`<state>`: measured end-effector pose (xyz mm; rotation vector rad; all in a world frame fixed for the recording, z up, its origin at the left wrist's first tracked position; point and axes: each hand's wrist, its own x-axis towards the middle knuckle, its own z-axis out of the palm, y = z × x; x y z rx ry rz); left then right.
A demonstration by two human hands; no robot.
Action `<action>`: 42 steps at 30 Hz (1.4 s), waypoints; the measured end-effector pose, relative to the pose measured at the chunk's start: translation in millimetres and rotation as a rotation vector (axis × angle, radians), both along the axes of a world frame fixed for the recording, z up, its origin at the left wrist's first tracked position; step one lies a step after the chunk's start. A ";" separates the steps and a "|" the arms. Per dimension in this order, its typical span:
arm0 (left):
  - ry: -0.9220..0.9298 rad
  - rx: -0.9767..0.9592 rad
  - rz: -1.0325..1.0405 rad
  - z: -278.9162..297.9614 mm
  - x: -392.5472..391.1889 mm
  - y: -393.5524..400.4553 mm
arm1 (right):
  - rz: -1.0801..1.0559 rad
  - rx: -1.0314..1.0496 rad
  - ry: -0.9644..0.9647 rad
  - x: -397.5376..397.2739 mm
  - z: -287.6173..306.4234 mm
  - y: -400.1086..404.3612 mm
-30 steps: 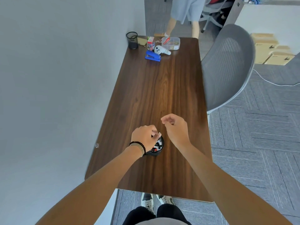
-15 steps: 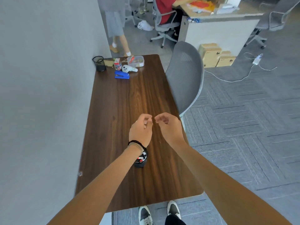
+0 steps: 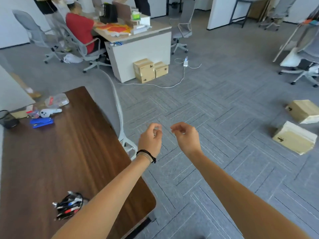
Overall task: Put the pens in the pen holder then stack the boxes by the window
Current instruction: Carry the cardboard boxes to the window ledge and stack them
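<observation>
A: Where are the pens?
B: In the holder (image 3: pixel 69 205), near left on the desk (image 3: pixel 51 152); a second ago the left hand (image 3: pixel 150 140) was on it.
A: And now?
B: Both hands are off, loosely curled, empty; the right hand (image 3: pixel 187 137) hangs beside the left. The view has swung right to two boxes (image 3: pixel 295 137) on the floor, likely next.
</observation>
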<state>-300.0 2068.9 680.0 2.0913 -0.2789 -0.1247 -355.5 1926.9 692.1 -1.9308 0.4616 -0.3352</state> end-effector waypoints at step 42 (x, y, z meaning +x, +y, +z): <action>-0.028 0.114 -1.000 -53.4 -106.0 -1049.4 | -1.044 0.015 0.154 -230.7 -32.7 -931.2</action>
